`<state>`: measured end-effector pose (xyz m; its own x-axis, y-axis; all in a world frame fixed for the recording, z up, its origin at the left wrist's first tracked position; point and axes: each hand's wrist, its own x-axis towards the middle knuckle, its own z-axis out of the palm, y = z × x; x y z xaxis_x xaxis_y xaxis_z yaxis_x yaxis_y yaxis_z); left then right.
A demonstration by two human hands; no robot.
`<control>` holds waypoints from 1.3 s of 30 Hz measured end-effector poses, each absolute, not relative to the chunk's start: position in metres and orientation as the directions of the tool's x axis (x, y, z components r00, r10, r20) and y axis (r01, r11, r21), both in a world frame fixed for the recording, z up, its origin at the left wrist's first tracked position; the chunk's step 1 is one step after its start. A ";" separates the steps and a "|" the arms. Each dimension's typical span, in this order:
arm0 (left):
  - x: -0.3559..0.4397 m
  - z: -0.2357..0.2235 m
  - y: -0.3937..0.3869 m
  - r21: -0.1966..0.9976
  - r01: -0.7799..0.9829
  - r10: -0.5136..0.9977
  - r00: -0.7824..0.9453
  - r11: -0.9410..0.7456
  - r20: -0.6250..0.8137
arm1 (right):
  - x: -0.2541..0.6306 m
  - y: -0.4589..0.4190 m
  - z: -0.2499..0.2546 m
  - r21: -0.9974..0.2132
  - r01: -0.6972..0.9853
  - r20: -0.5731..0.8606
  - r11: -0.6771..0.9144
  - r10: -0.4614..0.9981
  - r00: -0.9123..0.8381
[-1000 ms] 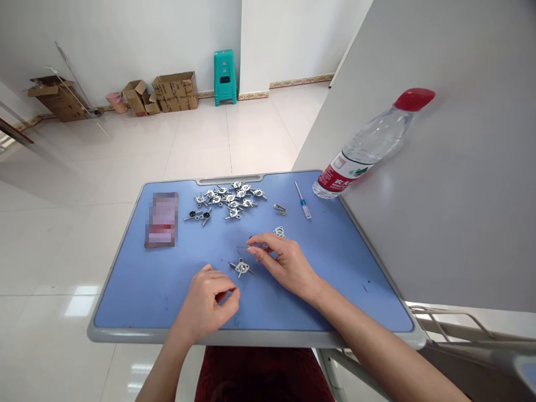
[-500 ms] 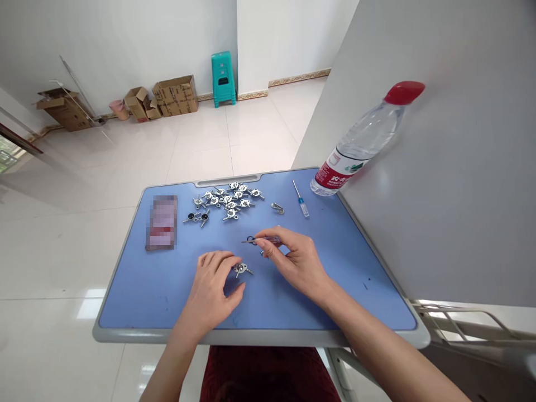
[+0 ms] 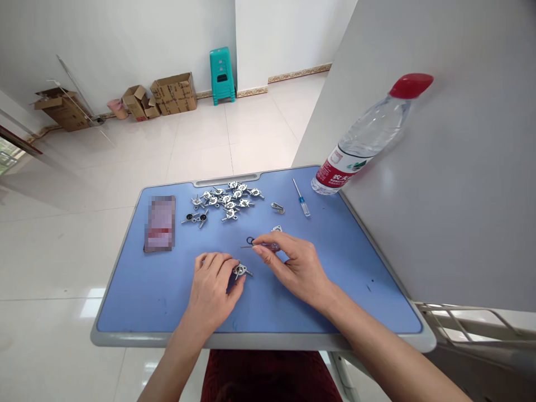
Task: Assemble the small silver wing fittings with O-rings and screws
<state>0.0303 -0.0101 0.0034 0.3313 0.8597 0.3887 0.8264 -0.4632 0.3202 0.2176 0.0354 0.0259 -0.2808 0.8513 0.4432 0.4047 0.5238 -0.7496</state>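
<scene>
My left hand [image 3: 213, 285] rests on the blue table [image 3: 159, 290] with its fingertips pinched on a small silver metal fitting [image 3: 240, 271] that lies flat. My right hand [image 3: 295, 265] grips a small screwdriver [image 3: 262, 244] with a clear pinkish handle, its thin tip pointing left, just above the fitting. A little black ring [image 3: 250, 240] lies by the tip. Another silver part [image 3: 276, 228] peeks out behind my right fingers.
A pile of several silver fittings [image 3: 228, 198] and two black-centred ones [image 3: 195, 218] lie at the table's far side. A blurred card [image 3: 159, 223] lies left. One loose fitting [image 3: 277, 207], a blue-handled screwdriver [image 3: 301, 198] and a red-capped water bottle [image 3: 368, 137] are far right, by a grey wall.
My left hand moved forward from a loose fist near the front edge and took hold of the fitting. My right hand stayed close by with the screwdriver.
</scene>
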 end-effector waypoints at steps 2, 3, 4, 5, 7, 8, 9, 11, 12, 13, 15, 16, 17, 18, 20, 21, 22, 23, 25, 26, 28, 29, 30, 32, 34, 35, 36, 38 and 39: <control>0.031 0.003 -0.010 0.317 0.828 0.861 0.334 -0.462 0.383 | 0.218 0.035 0.026 -0.752 0.411 0.431 0.516 0.856 -0.286; 0.031 0.003 -0.010 0.314 0.830 0.862 0.335 -0.462 0.381 | 0.218 0.035 0.026 -0.755 0.411 0.424 0.511 0.858 -0.290; 0.031 0.003 -0.010 0.310 0.831 0.862 0.337 -0.461 0.378 | 0.218 0.035 0.027 -0.758 0.410 0.418 0.508 0.860 -0.292; 0.032 0.003 -0.010 0.307 0.833 0.863 0.339 -0.461 0.375 | 0.218 0.035 0.027 -0.760 0.410 0.413 0.504 0.862 -0.295; 0.032 0.002 -0.010 0.304 0.833 0.863 0.343 -0.462 0.371 | 0.218 0.035 0.027 -0.760 0.410 0.409 0.503 0.862 -0.299; 0.032 0.002 -0.010 0.305 0.832 0.863 0.344 -0.463 0.370 | 0.218 0.035 0.027 -0.757 0.411 0.413 0.507 0.860 -0.301; 0.032 0.002 -0.010 0.307 0.831 0.863 0.346 -0.464 0.369 | 0.218 0.035 0.027 -0.752 0.411 0.420 0.515 0.856 -0.302; 0.032 0.001 -0.010 0.314 0.827 0.862 0.347 -0.467 0.370 | 0.218 0.034 0.027 -0.741 0.409 0.440 0.534 0.844 -0.305; 0.032 0.001 -0.010 0.319 0.824 0.862 0.347 -0.468 0.369 | 0.218 0.034 0.028 -0.733 0.407 0.452 0.545 0.838 -0.306; 0.032 0.001 -0.010 0.325 0.822 0.863 0.346 -0.468 0.368 | 0.218 0.034 0.028 -0.726 0.406 0.464 0.556 0.831 -0.308; 0.032 0.001 -0.010 0.341 0.817 0.867 0.341 -0.464 0.363 | 0.219 0.033 0.029 -0.711 0.406 0.482 0.574 0.818 -0.314; 0.032 0.000 -0.010 0.351 0.815 0.871 0.337 -0.460 0.358 | 0.220 0.033 0.030 -0.705 0.408 0.488 0.581 0.814 -0.316; 0.032 0.000 -0.010 0.360 0.814 0.874 0.332 -0.455 0.353 | 0.220 0.033 0.031 -0.700 0.410 0.491 0.585 0.811 -0.319; 0.032 -0.001 -0.010 0.369 0.814 0.879 0.326 -0.448 0.348 | 0.221 0.033 0.032 -0.696 0.415 0.489 0.585 0.811 -0.321; 0.032 -0.002 -0.010 0.382 0.815 0.886 0.315 -0.436 0.340 | 0.222 0.033 0.034 -0.692 0.426 0.485 0.582 0.813 -0.324; 0.032 -0.002 -0.010 0.385 0.815 0.888 0.311 -0.433 0.340 | 0.222 0.032 0.035 -0.691 0.432 0.480 0.579 0.815 -0.324; 0.032 -0.002 -0.010 0.386 0.815 0.888 0.307 -0.432 0.343 | 0.222 0.032 0.036 -0.691 0.437 0.477 0.576 0.817 -0.323; 0.032 -0.002 -0.009 0.386 0.814 0.886 0.306 -0.433 0.348 | 0.223 0.032 0.037 -0.689 0.442 0.477 0.575 0.818 -0.321; 0.032 -0.002 -0.009 0.387 0.812 0.883 0.304 -0.437 0.357 | 0.224 0.032 0.038 -0.680 0.452 0.484 0.577 0.817 -0.314; 0.033 -0.002 -0.009 0.389 0.811 0.883 0.304 -0.437 0.358 | 0.225 0.032 0.039 -0.676 0.461 0.485 0.574 0.819 -0.308; 0.033 -0.002 -0.009 0.394 0.810 0.885 0.301 -0.435 0.356 | 0.229 0.033 0.039 -0.676 0.498 0.467 0.543 0.839 -0.280; 0.033 -0.003 -0.009 0.397 0.809 0.885 0.299 -0.434 0.358 | 0.231 0.034 0.039 -0.678 0.528 0.446 0.512 0.857 -0.258; 0.033 -0.003 -0.009 0.400 0.807 0.884 0.296 -0.434 0.361 | 0.234 0.036 0.039 -0.678 0.559 0.421 0.477 0.875 -0.237; 0.032 -0.004 -0.009 0.405 0.803 0.881 0.292 -0.437 0.372 | 0.239 0.040 0.038 -0.659 0.620 0.367 0.426 0.902 -0.229; 0.032 -0.004 -0.009 0.406 0.800 0.877 0.291 -0.442 0.381 | 0.245 0.045 0.037 -0.620 0.663 0.303 0.419 0.908 -0.291; 0.032 -0.004 -0.009 0.406 0.799 0.876 0.292 -0.444 0.383 | 0.247 0.047 0.037 -0.597 0.679 0.257 0.426 0.904 -0.341; 0.032 -0.004 -0.009 0.407 0.798 0.876 0.293 -0.445 0.383 | 0.249 0.049 0.037 -0.573 0.696 0.203 0.433 0.898 -0.391; 0.031 -0.004 -0.009 0.406 0.797 0.875 0.293 -0.446 0.385 | 0.252 0.051 0.035 -0.533 0.722 0.085 0.441 0.877 -0.473; 0.031 -0.004 -0.009 0.406 0.797 0.875 0.293 -0.447 0.386 | 0.253 0.051 0.035 -0.518 0.732 0.033 0.442 0.866 -0.500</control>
